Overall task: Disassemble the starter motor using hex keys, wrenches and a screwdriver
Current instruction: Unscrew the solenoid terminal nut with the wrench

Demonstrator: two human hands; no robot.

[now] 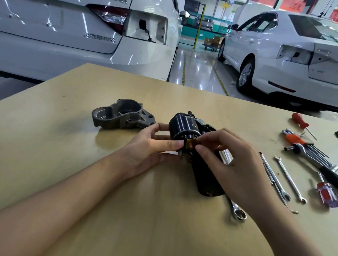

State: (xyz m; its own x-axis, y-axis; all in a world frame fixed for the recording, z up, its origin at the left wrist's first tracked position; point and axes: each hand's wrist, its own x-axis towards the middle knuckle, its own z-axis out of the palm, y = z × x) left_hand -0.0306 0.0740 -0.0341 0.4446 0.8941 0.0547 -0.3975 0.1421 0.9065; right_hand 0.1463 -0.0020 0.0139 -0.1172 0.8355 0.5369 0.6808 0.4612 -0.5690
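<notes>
- Starter motor (191, 142): a black, two-cylinder body lying near the middle of the counter (135, 216), its long barrel pointing toward the person.
- Left hand (152, 146): fingers curled against the smaller upper cylinder, steadying it.
- Right hand (228, 159): fingertips pinching a small brass-coloured part at the motor's joint — whether it is loose cannot be told.
- Nose housing (122, 114): grey casting, already off, left of the motor.
- Wrenches (282, 178), hex keys (313, 151): right of the motor.
- Handling: likely heavy, rigid, smooth-skinned — best gripped round the barrel.
</notes>
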